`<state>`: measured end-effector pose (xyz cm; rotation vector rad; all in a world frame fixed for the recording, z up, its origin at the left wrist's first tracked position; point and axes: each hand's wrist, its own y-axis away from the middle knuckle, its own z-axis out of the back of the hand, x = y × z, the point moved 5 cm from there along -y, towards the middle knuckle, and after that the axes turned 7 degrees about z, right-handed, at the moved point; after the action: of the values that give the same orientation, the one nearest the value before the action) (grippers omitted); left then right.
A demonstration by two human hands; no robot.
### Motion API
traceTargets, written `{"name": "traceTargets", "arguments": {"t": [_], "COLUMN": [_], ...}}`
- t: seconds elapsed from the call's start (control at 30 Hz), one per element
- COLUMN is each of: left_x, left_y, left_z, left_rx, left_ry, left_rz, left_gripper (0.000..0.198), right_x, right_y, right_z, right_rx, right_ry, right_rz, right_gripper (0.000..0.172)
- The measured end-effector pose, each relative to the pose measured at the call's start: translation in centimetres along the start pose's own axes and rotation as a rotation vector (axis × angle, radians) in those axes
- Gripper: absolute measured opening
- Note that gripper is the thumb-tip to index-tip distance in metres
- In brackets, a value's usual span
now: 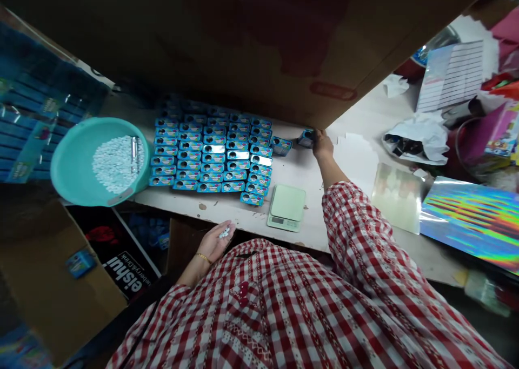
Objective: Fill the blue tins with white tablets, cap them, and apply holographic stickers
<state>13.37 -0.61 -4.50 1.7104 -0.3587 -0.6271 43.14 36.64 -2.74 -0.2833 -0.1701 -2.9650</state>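
Cupped near the table's front edge, my left hand (pixel 216 241) holds a few small white tablets (pixel 224 232) in its palm. My right hand (pixel 323 144) reaches to the back of the table, its fingers closed on the side of a small blue tin (pixel 306 138). Another blue tin (pixel 281 146) stands a little to the left of it. Many similar blue tins (pixel 212 167) are packed in rows left of centre, some with their bright tops facing up. Between my hands lies a pale green digital scale (pixel 287 202) with nothing on its plate.
A turquoise basin (pixel 65 163) of white tablets, with a metal scoop (pixel 134 154) in it, stands at the left. A large cardboard box (pixel 243 50) overhangs the back. Shiny sheets (pixel 474 217) and a white plastic bag (pixel 430 136) lie at the right.
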Motion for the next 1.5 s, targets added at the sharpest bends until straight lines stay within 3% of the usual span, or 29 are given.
{"name": "traceTargets", "arguments": {"t": [0.1,0.23,0.33,0.43,0.53,0.73,0.9,1.03,1.37,1.5], "left_x": [0.0,0.4,0.9,1.6,1.9,2.3,2.7,2.8,1.3,1.8], "left_y": [0.2,-0.2,-0.5,-0.2,0.2,0.2,-0.1,0.1,1.2,1.4], "left_z": [-1.6,-3.6,-5.1,-6.2,-6.3,-4.8,-4.1,-4.2,-7.2,-8.9], "left_rx": [0.090,0.196,0.258,0.304,0.305,0.226,0.187,0.207,0.272,0.326], "left_ry": [-0.027,-0.086,-0.141,-0.198,-0.217,-0.177,-0.170,-0.218,-0.462,-0.438], "left_rz": [0.009,0.051,0.058,0.062,0.066,0.093,0.085,0.052,-0.178,-0.150], "left_gripper": [0.017,0.016,0.014,0.014,0.016,0.022,0.029,0.037,0.012,0.011], "right_x": [-0.8,1.2,4.0,6.1,6.2,3.7,3.2,2.6,0.8,2.7], "right_y": [3.7,12.9,19.0,22.2,23.6,27.9,31.3,31.8,31.5,31.7], "right_z": [0.9,2.7,1.8,-0.3,-1.1,1.5,-0.3,-1.3,-1.3,-1.0], "right_rx": [-0.028,-0.061,0.013,0.084,0.091,-0.146,-0.115,-0.135,-0.202,-0.214], "right_ry": [0.004,-0.008,-0.057,-0.093,-0.149,-0.304,-0.352,-0.340,-0.337,-0.431], "right_rz": [0.043,0.267,0.409,0.455,0.440,0.239,0.185,0.158,0.179,0.199], "right_gripper": [0.039,0.043,0.042,0.041,0.043,0.035,0.029,0.028,0.025,0.024]}}
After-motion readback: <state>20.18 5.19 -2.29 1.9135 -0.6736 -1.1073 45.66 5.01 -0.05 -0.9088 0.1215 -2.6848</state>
